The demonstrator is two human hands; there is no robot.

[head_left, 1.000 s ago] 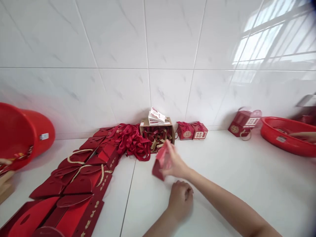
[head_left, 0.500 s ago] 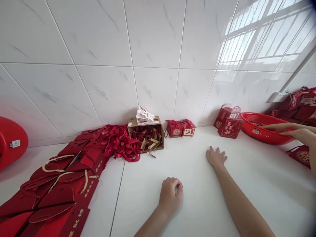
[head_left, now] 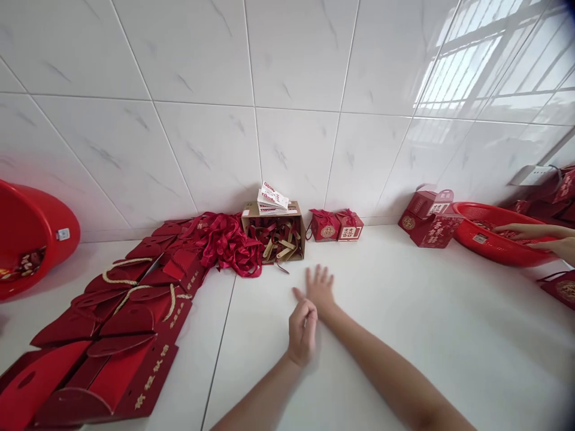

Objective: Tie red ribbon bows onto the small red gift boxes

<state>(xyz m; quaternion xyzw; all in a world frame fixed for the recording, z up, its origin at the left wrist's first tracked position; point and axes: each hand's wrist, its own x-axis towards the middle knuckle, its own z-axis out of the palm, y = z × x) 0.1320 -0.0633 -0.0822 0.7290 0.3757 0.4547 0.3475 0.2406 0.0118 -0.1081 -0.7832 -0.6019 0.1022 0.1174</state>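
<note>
My right hand (head_left: 320, 286) lies flat on the white table (head_left: 404, 323) with its fingers spread, holding nothing. My left hand (head_left: 302, 328) hovers just in front of it, fingers curled together against the thumb; what is inside them, if anything, is hidden. Just beyond my right hand stands a small cardboard box (head_left: 274, 238) on its side, full of gold and red ribbon pieces, with white-and-red cards (head_left: 272, 198) on top. A heap of red ribbons (head_left: 224, 242) lies left of the box.
Flat red box blanks with gold cord handles (head_left: 126, 311) cover the left side. Two small finished red gift boxes (head_left: 336, 225) stand by the wall. Further right are more red boxes (head_left: 429, 218) and a red basket (head_left: 498, 239) with another person's hands (head_left: 539, 236) at it. A red tub (head_left: 27, 233) sits far left.
My right hand carried a small red box off to the right, let it go, and has come back empty to the table's middle. My left hand has lifted a little towards it.
</note>
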